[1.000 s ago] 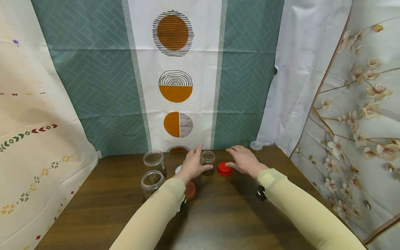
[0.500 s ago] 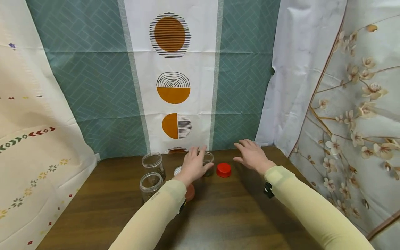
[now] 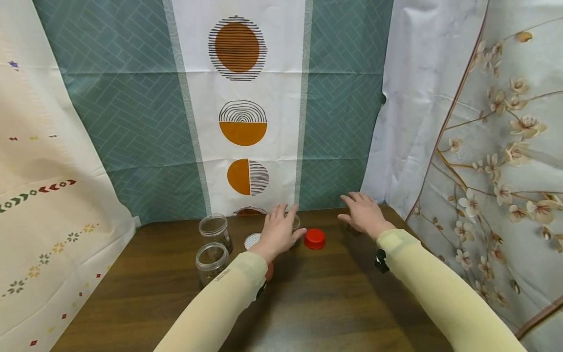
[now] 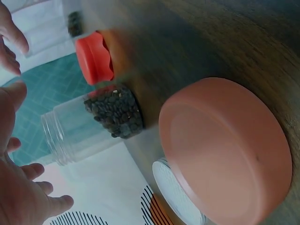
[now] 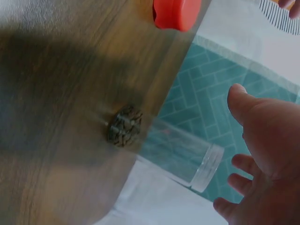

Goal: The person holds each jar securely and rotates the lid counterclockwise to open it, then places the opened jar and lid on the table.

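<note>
My left hand [image 3: 280,233] hovers with spread fingers before an open clear jar [image 4: 101,122] partly filled with small dark pieces. That jar is mostly hidden behind the hand in the head view. My right hand [image 3: 364,214] is spread by a tall clear jar [image 5: 173,150] with a clear rim or lid and dark pieces at its bottom. Both hands appear apart from the jars. A red lid [image 3: 314,238] lies on the table between the hands. Under my left wrist are a terracotta-coloured round lid or dish [image 4: 225,150] and a white disc-like lid [image 3: 252,240].
Two open clear jars [image 3: 213,226] [image 3: 212,259] with dark contents stand to the left on the brown wooden table [image 3: 316,303]. A patterned curtain [image 3: 145,122] hangs along the table's back edge, and a floral cloth [image 3: 497,161] hangs on the right.
My right hand has moved right, away from the red lid and in front of the tall jar. The left hand has shifted slightly right, covering more of its jar.
</note>
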Demonstrator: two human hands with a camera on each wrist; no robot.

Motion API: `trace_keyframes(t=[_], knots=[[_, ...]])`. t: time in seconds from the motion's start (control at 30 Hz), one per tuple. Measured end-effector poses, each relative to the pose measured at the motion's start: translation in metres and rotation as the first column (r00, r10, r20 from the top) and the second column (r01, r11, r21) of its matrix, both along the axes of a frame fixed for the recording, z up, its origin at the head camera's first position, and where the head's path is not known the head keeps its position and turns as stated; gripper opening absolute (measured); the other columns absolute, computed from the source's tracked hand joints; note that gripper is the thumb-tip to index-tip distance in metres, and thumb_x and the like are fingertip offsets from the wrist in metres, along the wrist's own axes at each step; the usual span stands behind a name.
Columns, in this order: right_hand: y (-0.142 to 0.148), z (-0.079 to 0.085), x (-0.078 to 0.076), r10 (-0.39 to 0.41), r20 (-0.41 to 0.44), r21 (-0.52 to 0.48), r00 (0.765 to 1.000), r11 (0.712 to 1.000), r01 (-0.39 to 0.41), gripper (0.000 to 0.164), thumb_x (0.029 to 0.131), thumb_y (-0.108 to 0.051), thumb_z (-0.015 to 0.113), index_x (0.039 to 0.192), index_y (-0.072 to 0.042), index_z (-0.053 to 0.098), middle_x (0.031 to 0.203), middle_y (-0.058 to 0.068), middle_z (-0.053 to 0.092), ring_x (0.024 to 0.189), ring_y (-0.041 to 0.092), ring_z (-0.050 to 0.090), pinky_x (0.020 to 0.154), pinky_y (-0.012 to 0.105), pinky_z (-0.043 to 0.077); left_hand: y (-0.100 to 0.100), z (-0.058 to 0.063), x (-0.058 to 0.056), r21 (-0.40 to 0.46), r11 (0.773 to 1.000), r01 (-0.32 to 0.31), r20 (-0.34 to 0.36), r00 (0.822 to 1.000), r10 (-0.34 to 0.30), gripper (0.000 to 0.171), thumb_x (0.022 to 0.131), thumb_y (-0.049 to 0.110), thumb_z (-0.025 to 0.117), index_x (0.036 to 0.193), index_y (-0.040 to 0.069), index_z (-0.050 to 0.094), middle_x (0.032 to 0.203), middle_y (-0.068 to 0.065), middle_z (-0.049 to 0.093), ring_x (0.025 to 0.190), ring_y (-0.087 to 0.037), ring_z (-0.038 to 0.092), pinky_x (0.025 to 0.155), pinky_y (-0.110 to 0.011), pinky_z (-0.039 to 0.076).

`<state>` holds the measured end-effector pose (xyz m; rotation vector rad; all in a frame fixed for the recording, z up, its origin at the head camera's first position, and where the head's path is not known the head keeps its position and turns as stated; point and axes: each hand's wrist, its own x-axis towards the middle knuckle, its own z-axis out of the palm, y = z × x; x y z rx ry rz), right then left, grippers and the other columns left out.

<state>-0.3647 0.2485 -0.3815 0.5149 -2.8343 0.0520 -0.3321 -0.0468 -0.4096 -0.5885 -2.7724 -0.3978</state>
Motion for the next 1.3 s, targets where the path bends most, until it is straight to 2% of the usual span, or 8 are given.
trace_keyframes(t=[0.3, 0.6, 0.97, 1.17, 1.3], knots=[[0.008, 0.003, -0.002, -0.038, 0.048, -0.010, 0.998, 0.999, 0.039, 0.070, 0.111, -0.039, 0.068, 0.166, -0.003, 0.045, 0.166, 0.031, 0.041, 0.153, 0.054, 0.037, 0.122, 0.069, 0.032, 0.007, 0.001, 0.003, -0.032, 0.999, -0.005, -0.001, 1.000, 0.005, 0.081, 0.106, 0.054, 0.071, 0.171, 0.017, 0.038, 0.171, -0.022, 0.037, 0.160, -0.044, 0.029, 0.128, -0.065, 0.025], [0.012, -0.001, -0.005, -0.050, 0.095, 0.006, 0.994, 0.999, 0.049, 0.069, 0.113, -0.040, 0.065, 0.167, -0.003, 0.044, 0.166, 0.033, 0.039, 0.153, 0.054, 0.036, 0.120, 0.070, 0.035, 0.013, 0.002, 0.005, -0.053, 0.999, 0.009, -0.014, 1.000, -0.010, 0.081, 0.106, 0.054, 0.071, 0.170, 0.017, 0.038, 0.170, -0.023, 0.039, 0.160, -0.045, 0.030, 0.127, -0.066, 0.026], [0.014, 0.000, -0.008, -0.072, 0.154, 0.008, 0.985, 0.997, 0.072, 0.068, 0.114, -0.038, 0.064, 0.168, -0.003, 0.042, 0.168, 0.037, 0.033, 0.150, 0.061, 0.035, 0.114, 0.073, 0.040, 0.016, 0.005, 0.006, -0.063, 0.998, 0.014, -0.006, 1.000, -0.015, 0.082, 0.106, 0.055, 0.069, 0.171, 0.018, 0.037, 0.170, -0.023, 0.039, 0.161, -0.045, 0.029, 0.128, -0.065, 0.025], [0.013, 0.000, -0.011, -0.084, 0.164, 0.021, 0.983, 0.996, 0.081, 0.063, 0.115, -0.034, 0.062, 0.167, -0.004, 0.044, 0.167, 0.037, 0.034, 0.147, 0.063, 0.040, 0.110, 0.072, 0.045, 0.015, 0.007, 0.007, -0.060, 0.998, 0.013, 0.007, 1.000, -0.012, 0.082, 0.106, 0.056, 0.069, 0.172, 0.019, 0.036, 0.171, -0.022, 0.038, 0.163, -0.045, 0.026, 0.128, -0.065, 0.024], [0.013, -0.001, -0.011, -0.078, 0.130, 0.019, 0.988, 0.997, 0.076, 0.052, 0.116, -0.027, 0.059, 0.162, -0.004, 0.051, 0.157, 0.035, 0.045, 0.136, 0.060, 0.051, 0.105, 0.069, 0.049, 0.016, 0.008, 0.008, -0.056, 0.998, 0.014, 0.008, 1.000, -0.014, 0.083, 0.106, 0.055, 0.070, 0.172, 0.019, 0.036, 0.171, -0.022, 0.038, 0.163, -0.044, 0.026, 0.129, -0.065, 0.023]])
